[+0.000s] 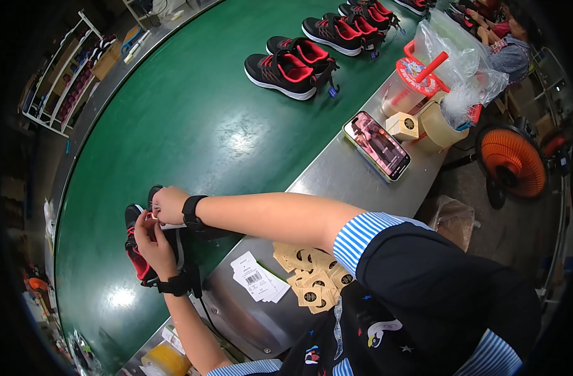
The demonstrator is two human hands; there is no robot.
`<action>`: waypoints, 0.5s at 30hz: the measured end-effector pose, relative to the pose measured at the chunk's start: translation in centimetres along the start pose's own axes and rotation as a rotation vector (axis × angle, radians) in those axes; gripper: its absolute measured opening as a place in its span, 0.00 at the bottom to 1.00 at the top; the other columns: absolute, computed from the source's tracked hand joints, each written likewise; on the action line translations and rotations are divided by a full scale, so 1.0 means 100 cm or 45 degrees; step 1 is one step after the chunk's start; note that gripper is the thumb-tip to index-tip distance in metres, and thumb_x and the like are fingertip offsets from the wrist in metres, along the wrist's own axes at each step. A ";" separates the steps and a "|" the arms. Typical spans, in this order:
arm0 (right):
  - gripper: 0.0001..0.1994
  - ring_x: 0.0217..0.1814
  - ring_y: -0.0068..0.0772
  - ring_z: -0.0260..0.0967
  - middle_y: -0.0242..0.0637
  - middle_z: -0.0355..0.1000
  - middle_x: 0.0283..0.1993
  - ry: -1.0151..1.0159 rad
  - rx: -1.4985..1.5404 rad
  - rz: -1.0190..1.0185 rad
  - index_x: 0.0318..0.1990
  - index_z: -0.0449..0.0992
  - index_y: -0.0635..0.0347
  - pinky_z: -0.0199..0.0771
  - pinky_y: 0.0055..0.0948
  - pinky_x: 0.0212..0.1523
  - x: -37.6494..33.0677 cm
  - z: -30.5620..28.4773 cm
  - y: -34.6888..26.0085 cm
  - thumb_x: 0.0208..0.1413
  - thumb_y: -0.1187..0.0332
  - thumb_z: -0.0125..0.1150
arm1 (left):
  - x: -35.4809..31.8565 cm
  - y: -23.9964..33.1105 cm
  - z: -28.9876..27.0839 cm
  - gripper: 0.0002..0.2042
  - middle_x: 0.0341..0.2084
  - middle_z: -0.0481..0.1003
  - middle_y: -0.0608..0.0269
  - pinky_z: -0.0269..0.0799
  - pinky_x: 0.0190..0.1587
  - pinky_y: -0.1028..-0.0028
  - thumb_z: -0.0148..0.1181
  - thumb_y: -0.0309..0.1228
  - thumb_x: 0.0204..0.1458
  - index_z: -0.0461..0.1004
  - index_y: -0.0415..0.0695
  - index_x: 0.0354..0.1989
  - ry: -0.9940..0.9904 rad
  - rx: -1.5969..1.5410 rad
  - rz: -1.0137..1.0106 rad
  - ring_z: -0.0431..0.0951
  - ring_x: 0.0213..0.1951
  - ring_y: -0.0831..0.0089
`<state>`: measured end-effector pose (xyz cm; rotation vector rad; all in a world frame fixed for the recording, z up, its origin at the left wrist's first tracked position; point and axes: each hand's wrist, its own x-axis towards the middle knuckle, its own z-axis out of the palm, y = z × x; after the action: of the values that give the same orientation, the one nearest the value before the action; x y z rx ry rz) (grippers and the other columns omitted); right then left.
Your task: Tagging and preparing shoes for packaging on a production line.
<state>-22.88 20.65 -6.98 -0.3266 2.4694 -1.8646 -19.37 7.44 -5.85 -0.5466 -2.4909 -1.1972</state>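
Black-and-red shoes lie beneath left hand and right hand, fingers bunched, grip hidden from me; farther pairs look tagged, this one seems unfinished, loose tan tags remain.

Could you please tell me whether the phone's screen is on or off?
On: the phone shows a lit, coloured picture.

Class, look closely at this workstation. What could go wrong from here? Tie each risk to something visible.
1. The loose pile of square tan paper cards lies close to the person's black printed shirt; leaning in might scatter it.
2. The plastic cup with a red straw stands near the lit rectangular smartphone; if knocked, it could spill onto it.
3. The left hand and right hand crowd together at the black-and-red sneaker, so they may obstruct each other.
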 end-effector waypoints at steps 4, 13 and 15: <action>0.05 0.27 0.34 0.72 0.39 0.73 0.22 0.123 0.022 -0.060 0.19 0.78 0.54 0.71 0.30 0.31 0.002 0.009 0.003 0.33 0.73 0.56 | -0.003 -0.002 -0.003 0.17 0.28 0.70 0.63 0.65 0.35 0.80 0.48 0.19 0.49 0.61 0.39 0.49 0.011 0.002 -0.002 0.70 0.30 0.78; 0.05 0.27 0.35 0.72 0.39 0.73 0.23 -0.078 0.120 -0.025 0.20 0.78 0.55 0.71 0.31 0.30 0.002 0.011 0.006 0.31 0.72 0.56 | -0.010 -0.008 -0.012 0.18 0.26 0.70 0.63 0.63 0.35 0.76 0.51 0.19 0.45 0.62 0.39 0.48 -0.007 0.158 -0.040 0.69 0.30 0.73; 0.05 0.27 0.37 0.71 0.41 0.73 0.23 -0.051 0.042 -0.052 0.20 0.77 0.56 0.70 0.32 0.29 0.002 0.014 0.005 0.32 0.72 0.56 | -0.012 -0.011 -0.013 0.19 0.26 0.70 0.63 0.63 0.36 0.76 0.50 0.18 0.45 0.62 0.40 0.48 -0.001 0.203 0.085 0.69 0.30 0.73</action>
<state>-22.88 19.39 -7.81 -0.4119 2.4209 -1.8925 -18.68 5.54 -6.35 -0.5818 -2.5194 -0.9642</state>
